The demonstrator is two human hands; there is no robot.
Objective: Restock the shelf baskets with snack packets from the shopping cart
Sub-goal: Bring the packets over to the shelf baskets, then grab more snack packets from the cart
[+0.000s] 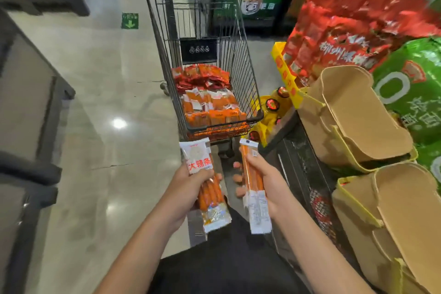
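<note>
Restocking looks barely started: the two tan shelf baskets (353, 126) on the right show empty, while the shopping cart (250, 117) ahead holds many orange and red snack packets (210, 105). The left hand (188, 188) grips one sausage-stick packet (206, 184), fingers curled round its middle; the right hand (267, 184) clamps a second packet (254, 188) edge-on, both near the body

light: bright indoor, from overhead | glare: round white spots on the glossy floor (119, 123) | blur: smeared red bags (353, 38) top right and grey fixtures (26, 107) left | distortion: wide-angle bending at edges, cart (205, 55) leans | focus: centre sharpest, soft and blocky overall
</note>
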